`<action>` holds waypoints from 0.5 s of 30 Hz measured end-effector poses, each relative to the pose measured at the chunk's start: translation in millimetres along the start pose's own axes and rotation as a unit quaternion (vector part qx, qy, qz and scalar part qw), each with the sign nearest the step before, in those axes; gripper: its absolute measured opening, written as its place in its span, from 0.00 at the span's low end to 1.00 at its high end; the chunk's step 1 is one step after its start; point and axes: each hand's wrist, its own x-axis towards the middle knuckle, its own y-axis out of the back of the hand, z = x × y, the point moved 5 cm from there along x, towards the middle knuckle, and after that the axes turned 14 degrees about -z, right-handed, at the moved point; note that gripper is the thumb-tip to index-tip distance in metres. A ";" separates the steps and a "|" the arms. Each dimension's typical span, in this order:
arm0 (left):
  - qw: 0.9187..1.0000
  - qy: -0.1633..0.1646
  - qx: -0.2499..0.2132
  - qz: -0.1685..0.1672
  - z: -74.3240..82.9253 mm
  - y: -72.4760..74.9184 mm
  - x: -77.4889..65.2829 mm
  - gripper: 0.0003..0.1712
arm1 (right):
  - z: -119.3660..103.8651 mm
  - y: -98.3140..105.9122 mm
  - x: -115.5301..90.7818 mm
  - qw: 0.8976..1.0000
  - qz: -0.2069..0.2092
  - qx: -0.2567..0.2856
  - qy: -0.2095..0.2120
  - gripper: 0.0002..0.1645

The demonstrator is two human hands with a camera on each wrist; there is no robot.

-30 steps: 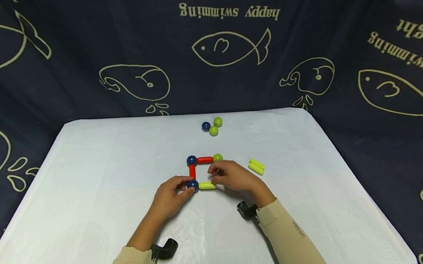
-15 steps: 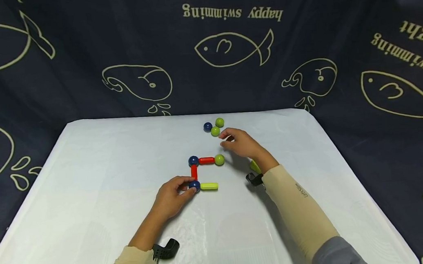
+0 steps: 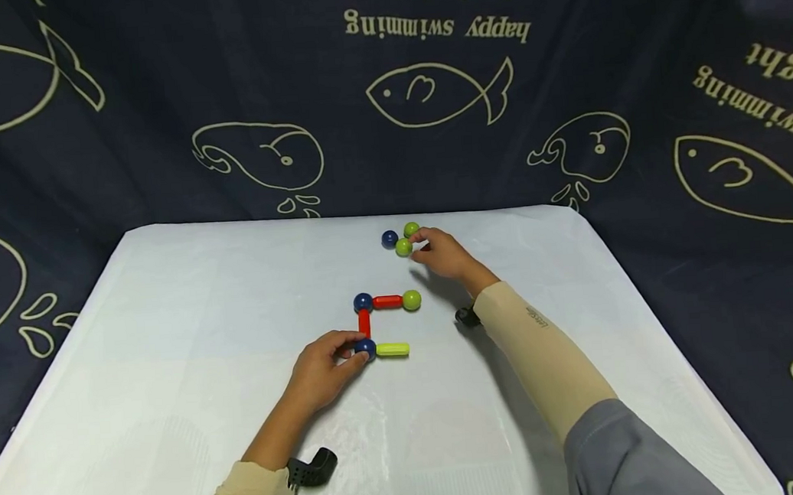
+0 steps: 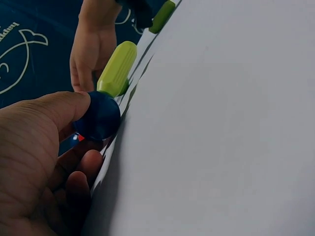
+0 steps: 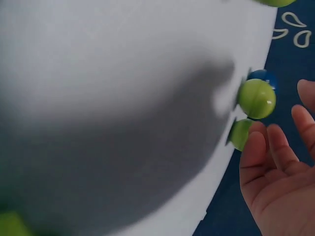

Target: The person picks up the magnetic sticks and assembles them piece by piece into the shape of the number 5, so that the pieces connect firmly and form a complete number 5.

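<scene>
The left hand [image 3: 320, 368] pinched the near blue ball [image 3: 367, 348], seemingly to steady the joined red rods [image 3: 388, 302] and yellow-green rod [image 3: 393, 350] on the counter [image 3: 234, 289]. The right hand [image 3: 445, 255], fingers loosely parted, hung beside the loose front green ball [image 3: 403, 247], contact hard for me to judge, and partly hid the rear green ball [image 3: 410, 228]

A curtained-off tabletop, apparently a staged filming corner; whether in a home, a lab or an office cannot be told. A dark navy cloth [image 3: 419, 173] surrounds the far edge and sides, printed with pale fish [image 3: 427, 94], whales [image 3: 266, 156] and upside-down words [image 3: 438, 26] reading "happy swimming". The table [image 3: 233, 282] wears a white cover, and black cameras [image 3: 315, 469] sit at a person's wrists.
</scene>
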 end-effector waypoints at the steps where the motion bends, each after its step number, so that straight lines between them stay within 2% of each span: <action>1: 1.000 0.000 0.000 0.000 -0.1 0.3 0.1 0.16 | 1.6 -0.1 3.7 1.000 0.000 0.000 0.000 0.20; 8: 1.000 0.006 -0.006 0.003 -0.8 -0.3 0.8 0.16 | 5.9 -2.7 23.8 1.000 -0.006 -0.010 0.010 0.26; 15: 1.000 0.014 0.005 0.003 0.2 -0.8 1.2 0.16 | 7.0 -6.6 33.3 1.000 -0.007 -0.022 -0.008 0.27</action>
